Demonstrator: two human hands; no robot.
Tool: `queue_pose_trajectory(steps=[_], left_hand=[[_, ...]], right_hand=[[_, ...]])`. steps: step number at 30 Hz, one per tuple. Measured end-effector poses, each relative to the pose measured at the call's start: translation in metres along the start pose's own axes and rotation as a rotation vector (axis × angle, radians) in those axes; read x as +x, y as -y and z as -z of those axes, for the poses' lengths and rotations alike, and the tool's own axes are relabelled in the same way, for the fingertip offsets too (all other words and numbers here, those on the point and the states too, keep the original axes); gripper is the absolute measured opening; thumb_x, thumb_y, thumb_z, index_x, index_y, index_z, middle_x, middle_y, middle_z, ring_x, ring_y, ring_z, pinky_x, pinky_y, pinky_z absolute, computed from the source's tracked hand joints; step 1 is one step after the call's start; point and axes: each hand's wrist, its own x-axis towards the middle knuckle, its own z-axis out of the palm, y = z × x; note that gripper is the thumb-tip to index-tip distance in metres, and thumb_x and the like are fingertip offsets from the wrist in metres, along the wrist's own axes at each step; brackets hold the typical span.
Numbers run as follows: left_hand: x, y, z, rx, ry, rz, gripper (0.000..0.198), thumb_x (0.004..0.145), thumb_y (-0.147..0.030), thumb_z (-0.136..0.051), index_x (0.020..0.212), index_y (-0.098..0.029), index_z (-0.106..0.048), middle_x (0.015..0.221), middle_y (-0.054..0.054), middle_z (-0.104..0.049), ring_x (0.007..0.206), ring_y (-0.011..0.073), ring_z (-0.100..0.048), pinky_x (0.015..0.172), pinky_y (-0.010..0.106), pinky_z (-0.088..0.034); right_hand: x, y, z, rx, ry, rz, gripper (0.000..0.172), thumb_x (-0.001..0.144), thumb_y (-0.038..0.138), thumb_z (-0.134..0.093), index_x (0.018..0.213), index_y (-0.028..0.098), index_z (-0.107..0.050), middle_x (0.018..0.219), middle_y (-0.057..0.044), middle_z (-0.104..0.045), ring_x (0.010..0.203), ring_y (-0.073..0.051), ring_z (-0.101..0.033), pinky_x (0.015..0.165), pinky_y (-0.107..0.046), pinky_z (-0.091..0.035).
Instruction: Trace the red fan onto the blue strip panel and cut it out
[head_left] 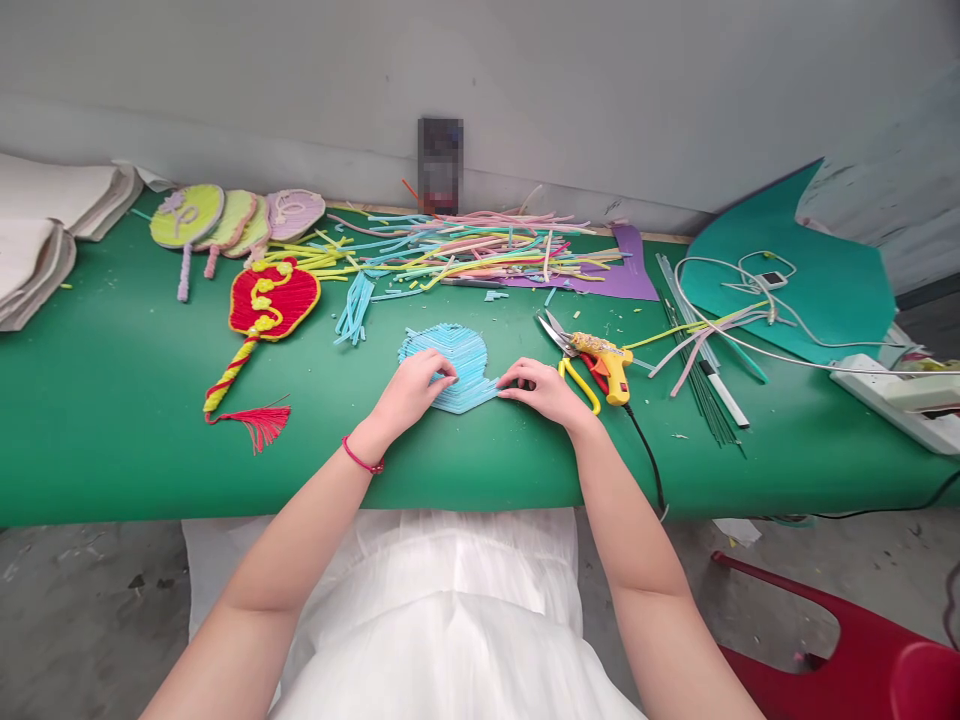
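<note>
A light-blue panel of pipe cleaners [466, 350], laid side by side in slanted rows, lies flat on the green table in front of me. On its left part rests my left hand [417, 388], thumb and fingertips closed together against the panel. My right hand [546, 390] pinches the tips of the blue strips jutting out at the panel's lower right. The fingers partly cover both edges. Just right of that hand are yellow-handled pliers [579, 385] and a yellow glue gun [609, 365] with a black cord.
Loose coloured pipe cleaners [480, 250] heap along the wall, with cut blue pieces [355, 308] nearby. A red fan [279, 300] with tassel and several pale fans [187, 215] lie left. Right are thin wires [697, 385], a teal sheet [795, 270], a power strip [900, 395] and a red chair [862, 640].
</note>
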Motion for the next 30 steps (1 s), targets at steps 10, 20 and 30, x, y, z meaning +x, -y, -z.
queue_pose_trajectory(steps=[10,20,30], left_hand=[[0.004,-0.001,0.017,-0.745,-0.278,0.374,0.024,0.075,-0.036,-0.069,0.083,-0.017,-0.057,0.075,0.004,-0.069,0.074,0.0174,-0.066,0.075,0.033,-0.052],[0.004,0.0,0.006,-0.859,-0.136,0.334,0.031,0.073,-0.041,-0.072,0.087,-0.016,-0.061,0.074,0.005,-0.071,0.073,0.017,-0.066,0.075,0.034,-0.051],[0.002,0.002,0.002,-0.875,-0.075,0.279,0.032,0.073,-0.04,-0.071,0.091,-0.016,-0.058,0.069,0.002,-0.068,0.067,0.0162,-0.066,0.068,0.031,-0.051]], right_hand=[[0.001,0.002,0.001,0.015,-0.01,-0.022,0.023,0.081,0.045,-0.067,0.087,0.024,-0.072,0.087,-0.003,-0.06,0.065,-0.013,-0.05,0.065,-0.03,-0.044],[0.015,0.052,-0.006,0.075,-0.198,0.013,0.024,0.085,0.044,-0.062,0.091,0.024,-0.072,0.087,-0.004,-0.062,0.073,-0.015,-0.055,0.066,-0.03,-0.043],[0.05,0.081,-0.035,0.375,-0.065,-0.231,0.036,0.076,0.055,-0.064,0.077,0.019,-0.068,0.077,-0.003,-0.068,0.076,-0.017,-0.059,0.074,-0.03,-0.043]])
